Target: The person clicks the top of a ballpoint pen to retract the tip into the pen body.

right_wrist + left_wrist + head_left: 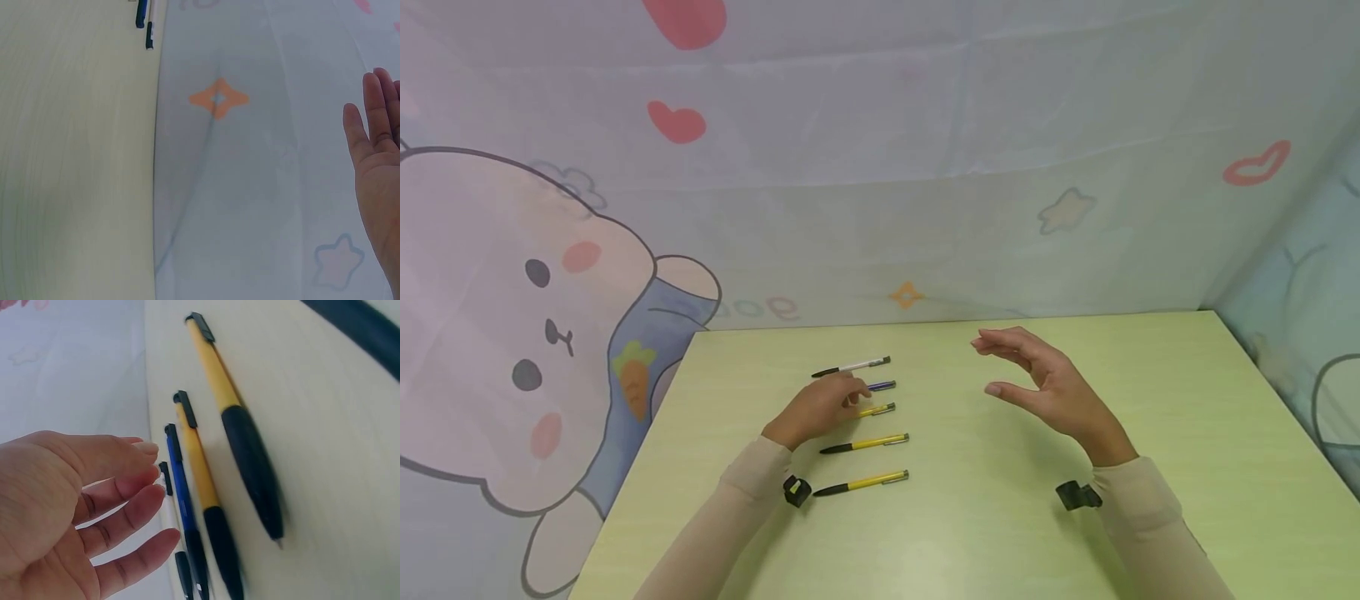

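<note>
Five pens lie in a row on the pale green table (970,517): a white pen (850,367) farthest back, a blue pen (883,386), then three yellow pens with black grips (878,410) (865,442) (861,482). My left hand (842,402) hovers low over the left ends of the blue pen and the nearest yellow one, fingers relaxed and holding nothing. In the left wrist view the left hand's fingers (125,506) stretch beside the white pen (167,509) and blue pen (181,487). My right hand (1022,367) hangs open above the table's middle, empty.
A cloth backdrop with a cartoon rabbit (527,333), hearts and stars walls the table at the back and sides. In the right wrist view the right hand (378,169) shows at the right edge and two pen ends (145,19) at the top.
</note>
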The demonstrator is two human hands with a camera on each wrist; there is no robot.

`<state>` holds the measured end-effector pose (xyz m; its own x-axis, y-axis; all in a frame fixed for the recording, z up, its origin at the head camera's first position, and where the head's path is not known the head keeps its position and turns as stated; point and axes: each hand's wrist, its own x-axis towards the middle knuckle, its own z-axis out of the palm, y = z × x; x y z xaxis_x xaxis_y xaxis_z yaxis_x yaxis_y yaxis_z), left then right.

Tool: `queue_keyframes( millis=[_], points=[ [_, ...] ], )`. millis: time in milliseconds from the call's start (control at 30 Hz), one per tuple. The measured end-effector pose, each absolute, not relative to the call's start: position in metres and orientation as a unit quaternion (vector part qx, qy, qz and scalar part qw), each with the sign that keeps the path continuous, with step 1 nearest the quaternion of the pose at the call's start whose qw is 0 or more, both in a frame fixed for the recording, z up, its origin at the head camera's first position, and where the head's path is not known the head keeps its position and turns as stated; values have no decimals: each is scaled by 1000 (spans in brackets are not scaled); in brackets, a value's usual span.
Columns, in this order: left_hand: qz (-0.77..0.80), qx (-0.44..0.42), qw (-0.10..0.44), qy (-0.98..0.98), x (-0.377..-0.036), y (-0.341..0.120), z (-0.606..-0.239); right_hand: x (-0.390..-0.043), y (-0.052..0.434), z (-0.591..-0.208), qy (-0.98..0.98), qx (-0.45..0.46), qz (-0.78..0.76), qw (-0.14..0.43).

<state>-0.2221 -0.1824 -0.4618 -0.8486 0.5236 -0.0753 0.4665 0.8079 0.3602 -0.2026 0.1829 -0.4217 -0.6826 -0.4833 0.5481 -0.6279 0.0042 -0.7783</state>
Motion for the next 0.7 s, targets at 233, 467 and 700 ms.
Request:
queue_keyframes(
  millis=[233,467,700],
  points=[
    [167,291,69,939,-217,-180,-453,-203,180,-421,-703,397,587,61],
    [185,298,77,933,-208,-175,-443,-203,179,-422,-703,396,588,59],
    [200,297,85,930,-205,-174,-444,-202,179,-421,-701,397,589,61]
  ],
)
